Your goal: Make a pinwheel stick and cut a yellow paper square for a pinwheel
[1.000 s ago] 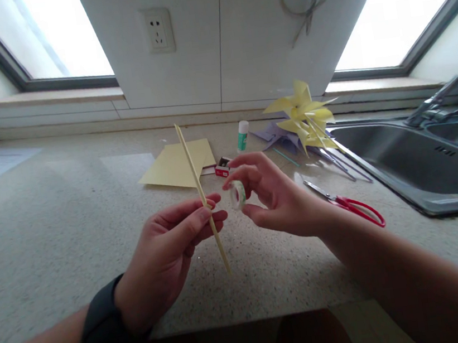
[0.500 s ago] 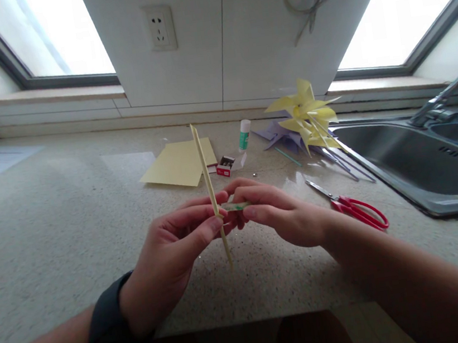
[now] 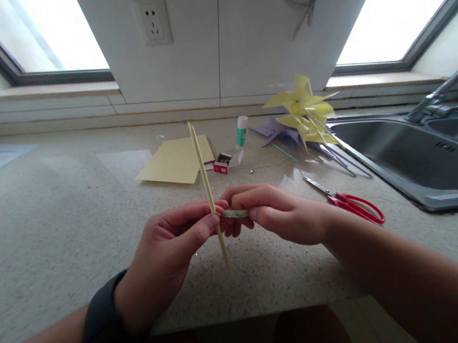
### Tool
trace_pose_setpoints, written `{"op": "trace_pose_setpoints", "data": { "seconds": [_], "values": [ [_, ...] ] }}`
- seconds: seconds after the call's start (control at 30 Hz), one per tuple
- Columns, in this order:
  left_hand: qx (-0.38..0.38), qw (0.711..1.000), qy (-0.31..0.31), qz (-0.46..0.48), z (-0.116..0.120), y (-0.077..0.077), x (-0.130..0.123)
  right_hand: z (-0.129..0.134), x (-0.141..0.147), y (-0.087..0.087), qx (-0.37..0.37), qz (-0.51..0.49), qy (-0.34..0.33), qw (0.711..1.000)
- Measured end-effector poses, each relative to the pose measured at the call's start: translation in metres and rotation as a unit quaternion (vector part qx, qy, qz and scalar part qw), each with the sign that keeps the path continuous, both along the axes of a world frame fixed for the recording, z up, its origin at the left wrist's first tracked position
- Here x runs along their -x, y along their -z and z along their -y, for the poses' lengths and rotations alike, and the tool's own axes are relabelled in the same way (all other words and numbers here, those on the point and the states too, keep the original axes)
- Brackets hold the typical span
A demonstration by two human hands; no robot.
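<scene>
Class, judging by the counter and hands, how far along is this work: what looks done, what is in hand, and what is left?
Done, it seems: the pinwheels, yellow and purple, lie beside the sink.
In hand: the left hand holds a stick; the right hand holds tape close by it.
Probably left: the stick bears no blades, and yellow paper lies flat.

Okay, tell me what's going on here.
The left hand pinches a thin yellow paper stick, held roughly upright above the counter. The right hand holds a small roll of tape beside it. Red-handled scissors and yellow paper pinwheels lie farther right.
</scene>
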State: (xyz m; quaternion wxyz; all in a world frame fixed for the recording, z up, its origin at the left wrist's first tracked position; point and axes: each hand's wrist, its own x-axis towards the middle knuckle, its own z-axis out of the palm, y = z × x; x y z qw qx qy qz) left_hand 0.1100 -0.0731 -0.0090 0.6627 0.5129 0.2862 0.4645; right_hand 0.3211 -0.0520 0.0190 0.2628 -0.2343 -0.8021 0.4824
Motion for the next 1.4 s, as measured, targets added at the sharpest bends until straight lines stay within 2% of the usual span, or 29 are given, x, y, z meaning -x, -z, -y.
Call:
{"op": "trace_pose_setpoints", "data": {
  "seconds": [0.37, 0.7, 0.87, 1.1, 1.4],
  "values": [
    [0.012, 1.000, -0.008, 0.002, -0.0015, -0.0004, -0.0001, 0.0008, -0.0016, 0.0013, -0.029, 0.017, -0.007, 0.999],
    [0.031, 0.999, -0.018, -0.007, -0.0011, 0.0012, 0.0023, 0.0014, -0.0006, 0.0016, -0.050, 0.033, 0.013, 0.998],
    [0.039, 0.999, -0.029, -0.008, -0.0011, 0.0024, 0.0017, 0.0000, -0.0026, 0.0011, -0.035, 0.010, -0.016, 0.999],
    [0.047, 0.999, -0.018, -0.001, 0.0001, 0.0023, 0.0005, 0.0003, -0.0024, 0.0022, -0.029, 0.031, -0.013, 0.999],
    [0.071, 0.997, -0.030, 0.012, 0.0010, -0.0007, 0.0000, 0.0010, -0.0022, 0.0000, -0.070, 0.037, -0.017, 0.997]
  ]
}}
